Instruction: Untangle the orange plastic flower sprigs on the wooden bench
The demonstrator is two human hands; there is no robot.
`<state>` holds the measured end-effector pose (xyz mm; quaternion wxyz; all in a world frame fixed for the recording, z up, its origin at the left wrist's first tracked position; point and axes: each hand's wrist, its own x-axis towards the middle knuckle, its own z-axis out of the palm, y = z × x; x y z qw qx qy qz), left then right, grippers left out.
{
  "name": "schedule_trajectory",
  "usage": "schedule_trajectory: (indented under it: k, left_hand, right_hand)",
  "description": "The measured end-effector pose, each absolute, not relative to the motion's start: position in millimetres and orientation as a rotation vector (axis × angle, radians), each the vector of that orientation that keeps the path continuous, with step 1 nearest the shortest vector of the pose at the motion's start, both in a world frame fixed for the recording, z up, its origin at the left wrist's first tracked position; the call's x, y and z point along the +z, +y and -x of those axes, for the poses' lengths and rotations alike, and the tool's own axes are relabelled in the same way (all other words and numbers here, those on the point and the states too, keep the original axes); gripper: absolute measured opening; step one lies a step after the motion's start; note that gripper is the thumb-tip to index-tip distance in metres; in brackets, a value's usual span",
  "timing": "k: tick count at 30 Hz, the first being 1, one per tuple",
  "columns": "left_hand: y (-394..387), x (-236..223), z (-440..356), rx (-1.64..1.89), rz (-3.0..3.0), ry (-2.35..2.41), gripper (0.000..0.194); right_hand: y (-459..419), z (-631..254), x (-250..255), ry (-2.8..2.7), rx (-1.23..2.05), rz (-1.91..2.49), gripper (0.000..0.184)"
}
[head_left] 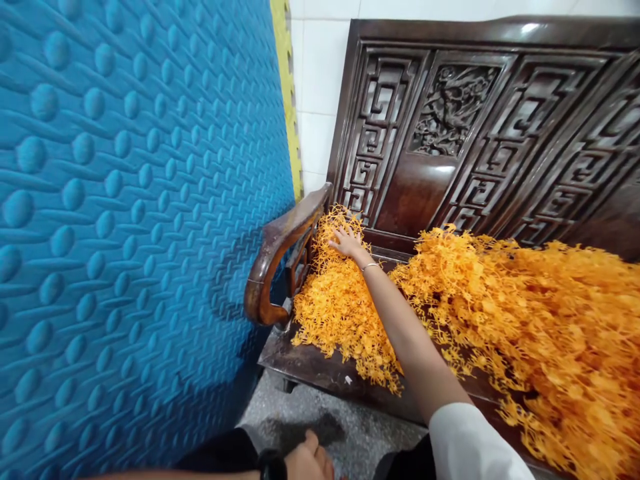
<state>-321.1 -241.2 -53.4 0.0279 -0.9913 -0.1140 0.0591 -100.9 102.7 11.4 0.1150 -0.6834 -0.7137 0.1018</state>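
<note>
My right hand, with a thin bracelet at its wrist, reaches to the far left end of a dark carved wooden bench. Its fingers are spread on a smaller pile of orange plastic plant-like sprigs, touching the top near the armrest. No single sprig shows clearly in its grasp. At the bottom edge is my left hand, a black watch on its wrist, held low over the floor. Its fingers look loosely curled, with nothing visible in them; the lower part is cut off. A larger heap of the same orange sprigs covers the bench to the right.
The curved wooden armrest bounds the pile on the left. Behind stands the carved backrest. A blue bumpy foam mat with a yellow edge fills the left side. Grey speckled floor lies below the seat.
</note>
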Motion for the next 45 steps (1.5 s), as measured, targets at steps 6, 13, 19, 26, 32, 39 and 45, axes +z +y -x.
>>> schedule_trajectory:
  k: [6,13,19,26,32,39,45]
  left_hand:
    - [-245,-22,312,0.311,3.133,-0.554,0.025]
    - [-221,33,283,0.672,3.125,-0.745,0.036]
    - [-211,46,257,0.515,3.158,-0.544,0.032]
    - [-231,48,243,0.542,3.097,-0.388,0.032]
    - [-237,59,211,0.467,3.054,-0.227,0.031]
    - [-188,63,164,-0.001,3.094,-0.468,0.026]
    - [-129,75,114,-0.224,3.059,-0.807,0.058]
  right_hand:
    - [94,104,25,-1.985,0.227,1.853,0.075]
    - [32,73,80,-2.179,-0.033,1.703,0.074]
    - [-43,30,115,-2.247,-0.353,1.719,0.059]
    - [-112,-13,96,-1.981,-0.502,2.186,0.069]
    - [-136,-48,83,-1.95,-0.439,2.307,0.053]
    - [-125,-85,89,-1.503,-0.26,2.199,0.054]
    - [-121,-113,94,-1.157,-0.078,1.987,0.037]
